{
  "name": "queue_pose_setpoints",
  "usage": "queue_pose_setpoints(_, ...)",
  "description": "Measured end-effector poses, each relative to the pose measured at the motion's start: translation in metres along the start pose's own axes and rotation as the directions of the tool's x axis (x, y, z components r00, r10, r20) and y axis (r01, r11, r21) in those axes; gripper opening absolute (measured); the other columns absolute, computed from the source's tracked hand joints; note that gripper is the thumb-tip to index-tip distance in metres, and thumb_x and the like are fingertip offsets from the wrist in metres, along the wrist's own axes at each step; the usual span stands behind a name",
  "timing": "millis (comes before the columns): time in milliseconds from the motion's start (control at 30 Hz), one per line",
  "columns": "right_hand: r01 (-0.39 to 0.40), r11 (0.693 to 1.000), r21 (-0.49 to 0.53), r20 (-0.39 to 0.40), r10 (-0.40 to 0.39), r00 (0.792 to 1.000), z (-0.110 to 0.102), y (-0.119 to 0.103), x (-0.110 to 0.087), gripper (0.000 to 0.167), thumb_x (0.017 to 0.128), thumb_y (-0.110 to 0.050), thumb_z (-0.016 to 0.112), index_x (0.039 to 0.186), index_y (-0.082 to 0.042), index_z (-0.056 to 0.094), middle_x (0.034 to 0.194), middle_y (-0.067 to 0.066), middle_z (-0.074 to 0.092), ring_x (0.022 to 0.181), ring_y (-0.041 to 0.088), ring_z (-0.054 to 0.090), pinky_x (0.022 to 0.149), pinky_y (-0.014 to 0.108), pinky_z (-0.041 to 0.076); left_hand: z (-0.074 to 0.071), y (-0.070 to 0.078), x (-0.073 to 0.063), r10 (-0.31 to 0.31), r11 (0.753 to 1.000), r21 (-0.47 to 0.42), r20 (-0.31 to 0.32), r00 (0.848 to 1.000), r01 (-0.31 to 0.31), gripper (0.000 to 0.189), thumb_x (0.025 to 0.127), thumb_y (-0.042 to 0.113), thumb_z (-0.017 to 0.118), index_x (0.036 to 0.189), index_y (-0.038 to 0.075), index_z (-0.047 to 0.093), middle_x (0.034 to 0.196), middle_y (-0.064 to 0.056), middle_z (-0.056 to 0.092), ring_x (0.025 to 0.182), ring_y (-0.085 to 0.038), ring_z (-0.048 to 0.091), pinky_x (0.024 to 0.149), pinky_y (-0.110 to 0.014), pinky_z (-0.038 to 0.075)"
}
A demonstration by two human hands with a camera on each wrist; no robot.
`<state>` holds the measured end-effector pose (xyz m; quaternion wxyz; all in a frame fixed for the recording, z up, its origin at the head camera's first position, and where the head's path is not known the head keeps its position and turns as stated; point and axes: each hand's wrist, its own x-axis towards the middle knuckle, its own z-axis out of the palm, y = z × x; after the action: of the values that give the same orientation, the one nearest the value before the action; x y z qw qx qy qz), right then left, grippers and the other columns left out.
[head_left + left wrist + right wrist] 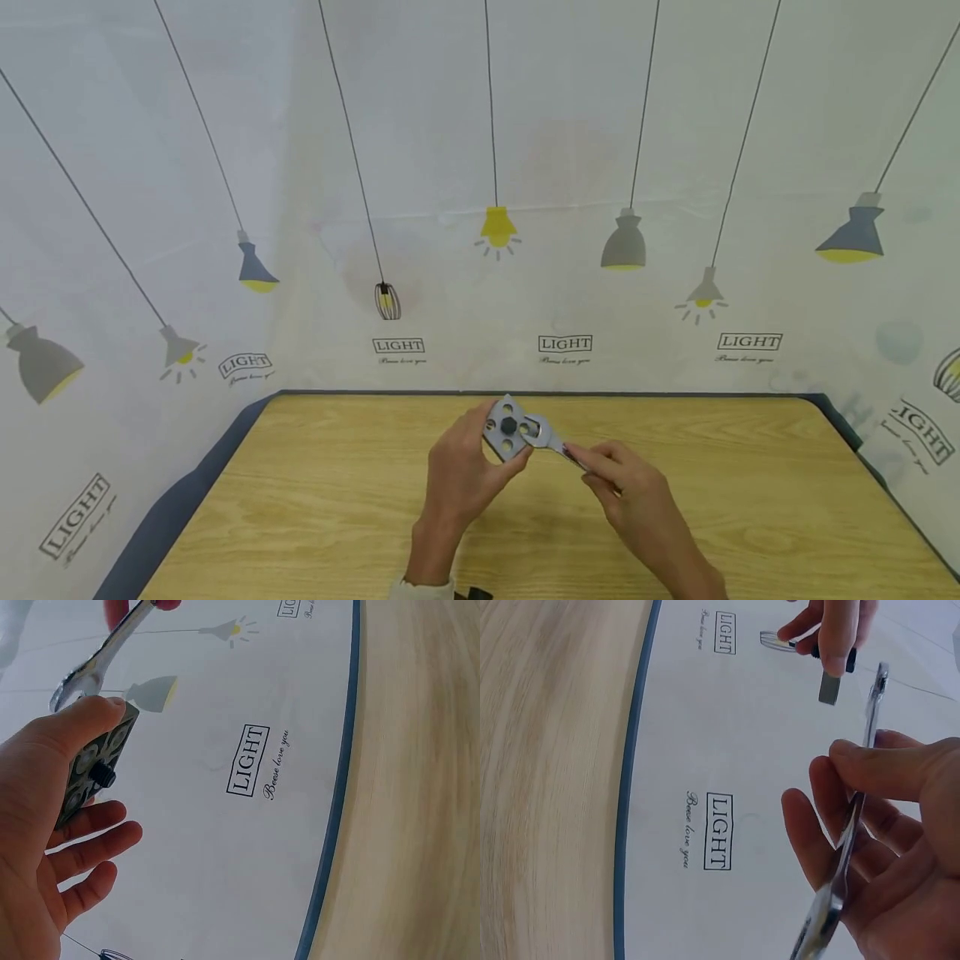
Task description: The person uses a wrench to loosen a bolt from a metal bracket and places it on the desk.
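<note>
My left hand [456, 471] holds a square grey metal plate [496, 437] up above the table, pinched at its edges. Several round holes pierce the plate, and a black hex-head bolt [509, 426] stands at its middle. In the left wrist view the thumb lies along one edge of the plate, with the bolt [103, 775] sticking out of its face. My right hand [637, 492] grips a shiny wrench [553, 441] by the handle. The wrench's open end overlaps the plate's right corner in the head view. From the right wrist, the wrench [853, 817] runs between thumb and fingers.
Below both hands spreads a wood-grain table [337, 483] with a dark blue border [187, 492]. Behind it and along the sides hangs a pale backdrop [435, 167] printed with lamps and "LIGHT" labels. A small black object [480, 593] shows at the bottom edge.
</note>
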<state>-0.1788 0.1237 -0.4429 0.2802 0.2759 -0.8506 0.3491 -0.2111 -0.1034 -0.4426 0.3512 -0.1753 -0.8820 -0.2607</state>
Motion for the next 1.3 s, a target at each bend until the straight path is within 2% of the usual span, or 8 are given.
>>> queue_pose_setpoints(167, -0.035, 0.999, 0.042, 0.034, 0.033, 0.999, 0.003, -0.007, 0.000, 0.055, 0.070, 0.014, 0.080, 0.119, -0.010, 0.073, 0.091, -0.004, 0.062, 0.067, -0.005, 0.044, 0.055, 0.017, 0.043, 0.001, 0.001, -0.001, -0.009, 1.000, 0.006, -0.007, 1.000, 0.009, 0.064, 0.073, 0.041, 0.086, 0.124, 0.011, 0.064, 0.100, 0.003, 0.071, 0.082, -0.007, 0.064, 0.066, -0.027, 0.053)
queue_pose_setpoints(333, -0.075, 0.990, 0.115, 0.081, 0.066, 0.995, 0.004, -0.011, 0.001, 0.053, 0.073, 0.014, 0.078, 0.121, -0.009, 0.072, 0.091, -0.005, 0.061, 0.065, -0.006, 0.046, 0.053, 0.017, 0.045, 0.002, 0.001, -0.002, -0.014, 1.000, 0.006, 0.004, 1.000, 0.014, 0.065, 0.072, 0.040, 0.087, 0.125, 0.011, 0.063, 0.101, 0.002, 0.071, 0.083, -0.008, 0.065, 0.066, -0.027, 0.054)
queue_pose_setpoints(567, -0.098, 0.980, 0.171, 0.130, 0.076, 0.989, 0.006, -0.012, 0.000, 0.048, 0.078, 0.012, 0.075, 0.122, -0.005, 0.070, 0.091, -0.002, 0.061, 0.062, -0.007, 0.047, 0.050, 0.017, 0.045, 0.004, 0.001, -0.002, 0.020, 1.000, 0.006, 0.006, 1.000, -0.020, 0.065, 0.071, 0.038, 0.087, 0.125, 0.010, 0.062, 0.104, 0.001, 0.071, 0.086, -0.009, 0.066, 0.067, -0.028, 0.054)
queue_pose_setpoints(667, -0.095, 0.986, 0.136, 0.122, 0.079, 0.989, 0.005, -0.012, 0.001, 0.048, 0.076, 0.011, 0.077, 0.121, -0.007, 0.071, 0.090, -0.004, 0.062, 0.063, -0.006, 0.047, 0.052, 0.017, 0.045, 0.004, 0.002, -0.002, 0.038, 0.999, 0.000, 0.017, 0.999, -0.038, 0.066, 0.071, 0.038, 0.087, 0.126, 0.010, 0.062, 0.103, 0.002, 0.071, 0.084, -0.008, 0.065, 0.066, -0.026, 0.053)
queue_pose_setpoints(900, -0.049, 0.998, -0.036, 0.061, 0.052, 0.997, 0.003, -0.010, 0.000, 0.049, 0.072, 0.008, 0.081, 0.115, -0.014, 0.075, 0.087, -0.009, 0.062, 0.063, -0.008, 0.042, 0.053, 0.016, 0.041, 0.000, 0.003, -0.001, 0.051, 0.999, -0.010, 0.081, 0.995, -0.051, 0.071, 0.072, 0.043, 0.087, 0.130, 0.013, 0.060, 0.106, 0.003, 0.070, 0.082, -0.006, 0.063, 0.066, -0.025, 0.052)
queue_pose_setpoints(1033, -0.033, 0.994, -0.104, 0.041, 0.038, 0.998, 0.002, -0.008, 0.001, 0.048, 0.072, 0.007, 0.082, 0.113, -0.017, 0.076, 0.087, -0.009, 0.064, 0.065, -0.007, 0.048, 0.055, 0.016, 0.044, -0.002, 0.003, -0.001, 0.066, 0.997, -0.033, 0.117, 0.991, -0.063, 0.071, 0.072, 0.044, 0.086, 0.130, 0.013, 0.060, 0.106, 0.004, 0.070, 0.082, -0.005, 0.063, 0.066, -0.025, 0.052)
queue_pose_setpoints(1200, -0.045, 0.989, -0.140, 0.033, 0.050, 0.998, 0.000, -0.005, 0.001, 0.047, 0.072, 0.008, 0.082, 0.111, -0.018, 0.077, 0.088, -0.009, 0.065, 0.069, -0.003, 0.058, 0.058, 0.018, 0.049, -0.004, 0.003, -0.001, 0.083, 0.995, -0.059, 0.148, 0.985, -0.075, 0.070, 0.074, 0.046, 0.085, 0.131, 0.014, 0.060, 0.105, 0.005, 0.070, 0.085, -0.005, 0.063, 0.069, -0.027, 0.053)
queue_pose_setpoints(1300, -0.042, 0.989, -0.144, 0.022, 0.045, 0.999, 0.000, -0.003, 0.001, 0.047, 0.071, 0.008, 0.082, 0.110, -0.019, 0.078, 0.089, -0.008, 0.066, 0.070, -0.002, 0.058, 0.058, 0.019, 0.049, -0.004, 0.002, -0.002, 0.103, 0.993, -0.074, 0.157, 0.982, -0.092, 0.069, 0.074, 0.045, 0.085, 0.131, 0.014, 0.060, 0.104, 0.005, 0.070, 0.085, -0.005, 0.063, 0.070, -0.027, 0.053)
